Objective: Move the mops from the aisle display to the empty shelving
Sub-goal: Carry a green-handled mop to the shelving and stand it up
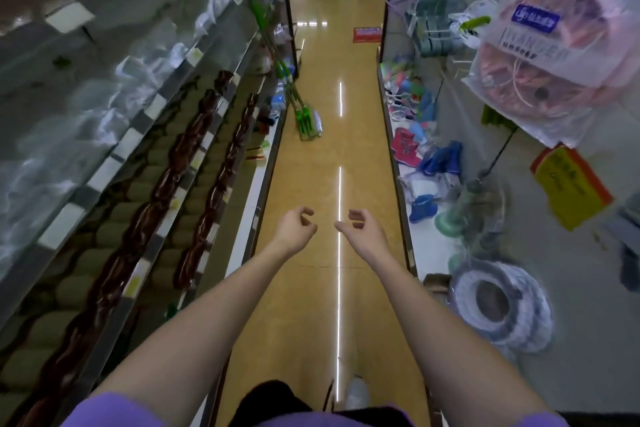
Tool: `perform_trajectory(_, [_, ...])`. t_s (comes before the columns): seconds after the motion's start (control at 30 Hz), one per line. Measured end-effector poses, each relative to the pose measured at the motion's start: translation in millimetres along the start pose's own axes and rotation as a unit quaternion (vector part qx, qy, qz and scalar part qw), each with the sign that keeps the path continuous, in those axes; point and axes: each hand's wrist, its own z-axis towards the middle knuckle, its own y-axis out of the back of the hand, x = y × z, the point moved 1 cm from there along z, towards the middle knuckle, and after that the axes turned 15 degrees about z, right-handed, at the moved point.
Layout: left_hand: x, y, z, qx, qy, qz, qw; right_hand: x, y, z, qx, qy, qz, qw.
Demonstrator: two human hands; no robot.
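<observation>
On the left, the shelving (145, 135) runs away down the aisle, its near tiers packed with rolled goods and its upper tiers holding crumpled plastic-wrapped stock. Far along that side stand the green-handled mops (277, 55), their heads resting on the floor (322, 184) just beside the shelf base and their long handles tilting up and leftward to lean against the upper shelf edge. The long axis is therefore steeply upright, slanted toward the left shelving. Both arms reach forward over the middle of the aisle. The left hand (297, 226) is empty, fingers loosely curled with nothing gripped; the right hand (360, 227) is likewise empty and half curled. The mops lie well ahead of both hands and to the left of them, so the left hand is the nearer, though neither is within reach yet; the next move likely calls for walking forward first. On the right, round mop heads (502, 302) sit on the low shelf near the person, with bagged goods (554, 38) hanging above.
</observation>
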Motion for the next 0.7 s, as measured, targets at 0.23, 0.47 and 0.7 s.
perform_trajectory(0.23, [-41.6, 22.8, 141.4, -0.004, 0.006, -0.039, 0.999, 39.1, 10.1, 150.0, 0.003, 0.006, -0.039, 0.999])
perform_trajectory(0.47, [-51.2, 52.7, 325.0, -0.002, 0.002, -0.058, 0.998, 72.2, -17.5, 327.1, 0.017, 0.009, -0.069, 0.997])
perform_trajectory(0.7, [-68.8, 115.7, 518.2, -0.013, 0.024, -0.065, 0.998, 136.5, -45.7, 501.4, 0.003, 0.024, -0.063, 0.998])
